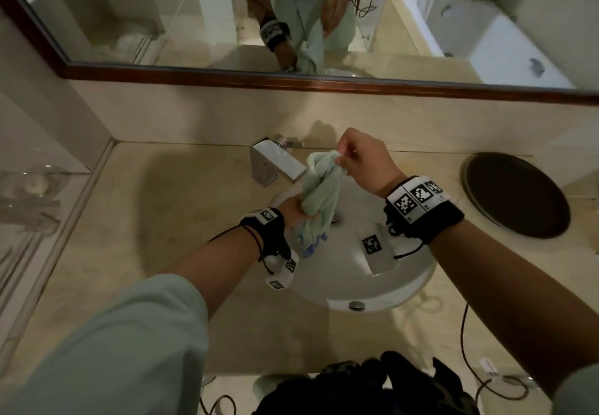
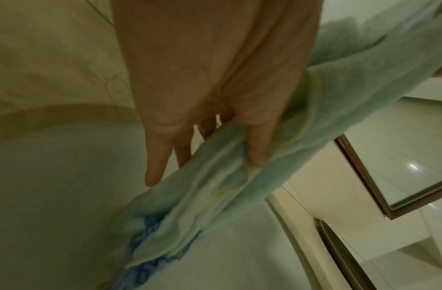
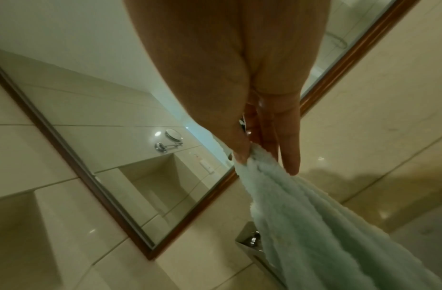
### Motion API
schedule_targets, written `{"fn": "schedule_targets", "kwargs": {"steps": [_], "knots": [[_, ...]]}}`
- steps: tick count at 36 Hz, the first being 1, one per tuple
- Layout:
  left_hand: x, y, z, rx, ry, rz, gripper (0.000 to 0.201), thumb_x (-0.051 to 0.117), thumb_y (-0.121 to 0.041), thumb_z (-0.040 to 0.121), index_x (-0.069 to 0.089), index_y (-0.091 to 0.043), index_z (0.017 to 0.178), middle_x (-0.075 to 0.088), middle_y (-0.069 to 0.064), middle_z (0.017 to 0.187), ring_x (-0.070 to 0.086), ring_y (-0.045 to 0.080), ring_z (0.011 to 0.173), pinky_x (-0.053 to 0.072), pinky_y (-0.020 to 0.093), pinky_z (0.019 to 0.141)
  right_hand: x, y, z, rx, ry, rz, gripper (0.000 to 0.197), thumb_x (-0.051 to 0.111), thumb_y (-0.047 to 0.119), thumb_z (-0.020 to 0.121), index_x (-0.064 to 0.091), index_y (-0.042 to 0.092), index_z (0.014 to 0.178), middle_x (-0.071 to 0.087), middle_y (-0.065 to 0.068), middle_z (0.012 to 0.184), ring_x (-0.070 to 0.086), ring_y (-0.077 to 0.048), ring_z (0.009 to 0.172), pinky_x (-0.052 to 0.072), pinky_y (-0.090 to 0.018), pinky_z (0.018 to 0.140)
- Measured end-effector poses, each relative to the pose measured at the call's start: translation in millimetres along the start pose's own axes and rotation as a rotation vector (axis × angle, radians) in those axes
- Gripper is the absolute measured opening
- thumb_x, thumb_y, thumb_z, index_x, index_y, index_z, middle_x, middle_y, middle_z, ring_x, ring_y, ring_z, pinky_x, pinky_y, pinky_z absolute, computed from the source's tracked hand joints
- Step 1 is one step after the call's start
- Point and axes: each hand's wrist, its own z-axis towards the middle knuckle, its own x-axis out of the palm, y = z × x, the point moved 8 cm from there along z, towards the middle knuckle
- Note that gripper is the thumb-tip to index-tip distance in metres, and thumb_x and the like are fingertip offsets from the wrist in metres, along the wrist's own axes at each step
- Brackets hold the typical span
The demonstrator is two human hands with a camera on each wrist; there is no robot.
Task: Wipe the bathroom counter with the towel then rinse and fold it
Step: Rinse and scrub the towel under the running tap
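A pale green towel [image 1: 321, 187] with a blue edge hangs bunched into a rope over the white sink [image 1: 356, 281]. My right hand [image 1: 345, 158] pinches its top end, raised just right of the chrome faucet [image 1: 275, 165]. My left hand [image 1: 296, 208] grips it lower down, above the basin's left side. In the left wrist view the thumb [image 2: 257, 147] lies across the towel [image 2: 239, 196], with my left hand [image 2: 205, 171] around it. In the right wrist view my right hand [image 3: 264, 162] pinches the towel [image 3: 326, 225] between thumb and fingers.
The beige stone counter [image 1: 194, 220] surrounds the sink. A dark round tray [image 1: 515, 194] lies at the right. Glass items [image 1: 32, 187] sit on a ledge at far left. A wood-framed mirror [image 1: 291, 80] runs along the back wall.
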Motion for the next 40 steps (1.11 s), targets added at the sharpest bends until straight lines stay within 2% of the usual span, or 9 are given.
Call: {"fn": "schedule_targets", "kwargs": {"steps": [7, 10, 14, 21, 25, 29, 31, 35, 40], "knots": [[-25.7, 22.2, 25.5, -0.082, -0.093, 0.169, 0.034, 0.062, -0.039, 0.088, 0.059, -0.015, 0.112, 0.059, 0.004, 0.113, 0.054, 0.023, 0.102, 0.043, 0.034, 0.091, 11.8, -55.3, -12.1, 0.311, 0.011, 0.118, 0.009, 0.06, 0.008, 0.09, 0.051, 0.006, 0.091, 0.058, -0.017, 0.093, 0.064, -0.034, 0.082, 0.058, -0.048, 0.056], [-31.0, 31.8, 36.4, -0.148, -0.15, -0.13, 0.004, 0.054, -0.011, 0.095, 0.056, -0.007, 0.095, 0.058, 0.013, 0.095, 0.055, 0.029, 0.09, 0.048, 0.044, 0.084, 23.0, -75.9, -18.4, 0.414, 0.017, 0.156, 0.012, 0.06, 0.009, 0.091, 0.049, 0.007, 0.089, 0.058, -0.018, 0.094, 0.067, -0.033, 0.081, 0.059, -0.046, 0.056], [-9.7, 28.6, 33.4, -0.229, -0.081, -0.6, 0.023, 0.036, 0.007, 0.097, 0.055, -0.005, 0.1, 0.057, 0.014, 0.103, 0.058, 0.031, 0.087, 0.05, 0.049, 0.08, 40.4, -94.4, -25.8, 0.496, 0.077, 0.142, 0.011, 0.059, 0.01, 0.092, 0.049, 0.006, 0.088, 0.061, -0.02, 0.098, 0.069, -0.033, 0.081, 0.059, -0.048, 0.062], [4.4, 44.2, 39.7, -0.247, -0.031, -0.686, 0.044, 0.031, 0.009, 0.097, 0.038, -0.001, 0.139, 0.047, 0.019, 0.137, 0.045, 0.042, 0.126, 0.041, 0.056, 0.1, 60.6, -120.8, -24.6, 0.609, 0.119, 0.234, 0.012, 0.058, 0.009, 0.093, 0.048, 0.008, 0.088, 0.06, -0.02, 0.1, 0.067, -0.032, 0.087, 0.06, -0.039, 0.058], [-19.0, 54.3, 49.8, -0.164, -0.144, -0.449, 0.034, 0.04, -0.002, 0.097, 0.054, -0.014, 0.126, 0.061, 0.012, 0.119, 0.059, 0.035, 0.104, 0.054, 0.044, 0.077, 90.4, -131.3, -14.2, 0.561, 0.181, 0.154, 0.024, 0.062, 0.015, 0.089, 0.043, 0.018, 0.074, 0.061, -0.022, 0.097, 0.064, -0.037, 0.089, 0.056, -0.052, 0.075], [-32.8, 88.7, 74.8, -0.201, -0.114, -0.009, 0.052, 0.051, -0.023, 0.097, 0.033, -0.013, 0.145, 0.03, 0.005, 0.151, 0.033, 0.025, 0.136, 0.031, 0.042, 0.112, 141.2, -135.7, -16.2, 0.587, 0.381, 0.087, 0.026, 0.059, 0.009, 0.089, 0.043, 0.017, 0.071, 0.065, -0.023, 0.099, 0.066, -0.037, 0.089, 0.055, -0.051, 0.08], [-33.9, 74.6, 60.8, -0.184, -0.068, 0.333, 0.067, 0.054, -0.044, 0.092, 0.028, -0.017, 0.148, 0.023, 0.004, 0.154, 0.024, 0.028, 0.141, 0.021, 0.041, 0.116, 170.7, -142.8, -29.1, 0.635, 0.574, 0.072, 0.015, 0.058, 0.01, 0.089, 0.053, 0.012, 0.075, 0.068, -0.02, 0.1, 0.068, -0.036, 0.088, 0.057, -0.051, 0.078], [-34.3, 79.8, 65.8, -0.278, 0.023, 0.544, 0.066, 0.051, -0.029, 0.097, 0.015, -0.012, 0.151, 0.011, 0.01, 0.158, 0.013, 0.028, 0.145, 0.015, 0.032, 0.116, 204.7, -149.2, -56.9, 0.677, 0.841, 0.093, 0.022, 0.062, 0.012, 0.089, 0.066, 0.001, 0.107, 0.068, -0.017, 0.109, 0.065, -0.034, 0.102, 0.055, -0.048, 0.088], [-28.5, 92.1, 78.9, -0.34, 0.038, 0.638, 0.08, 0.057, -0.04, 0.091, 0.009, -0.018, 0.152, 0.006, 0.008, 0.159, 0.013, 0.031, 0.145, 0.019, 0.041, 0.117, 199.0, -161.3, -40.2, 0.553, 0.648, -0.067, 0.035, 0.061, 0.018, 0.092, 0.059, 0.0, 0.121, 0.057, -0.016, 0.129, 0.054, -0.031, 0.117, 0.042, -0.03, 0.095]]}}
